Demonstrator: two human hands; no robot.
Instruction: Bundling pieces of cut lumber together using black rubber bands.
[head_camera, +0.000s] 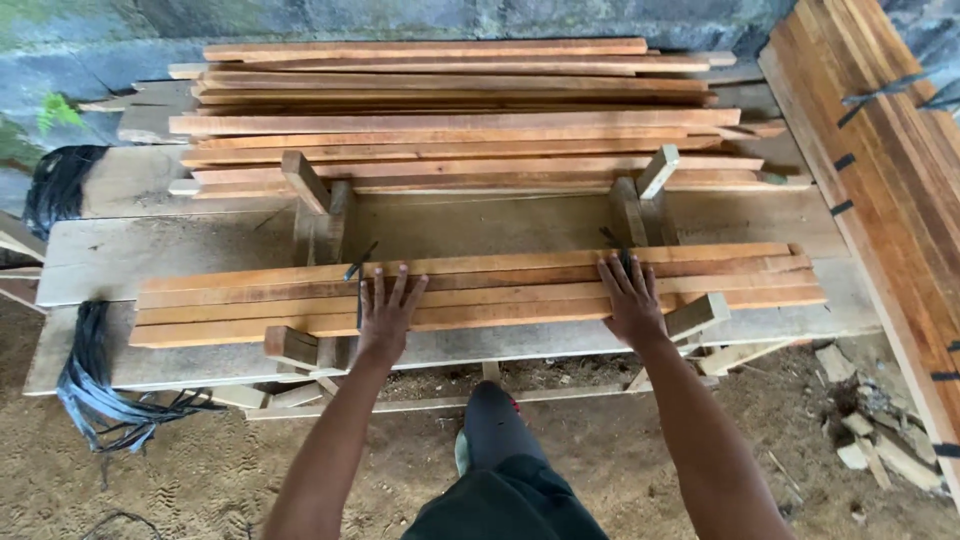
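Your left hand (385, 312) and right hand (632, 300) lie flat and open, gripping nothing, on the row of long orange-brown wooden slats (480, 290). You seem to be evening them up. Next, nudge the ends toward 12 o'clock, gently.

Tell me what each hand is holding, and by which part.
Nothing is gripped. The left hand and right hand lie flat, fingers spread, on top of the near row of wooden slats.

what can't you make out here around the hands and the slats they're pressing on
- Head view: wood under the palms of the left hand and right hand is covered.
- How many layers the near slat row has: only its top shows.
- The banded board stack runs off the right edge.
- The black strap bundle tangles; ends unclear.
- The bench's legs are hidden by the planks.
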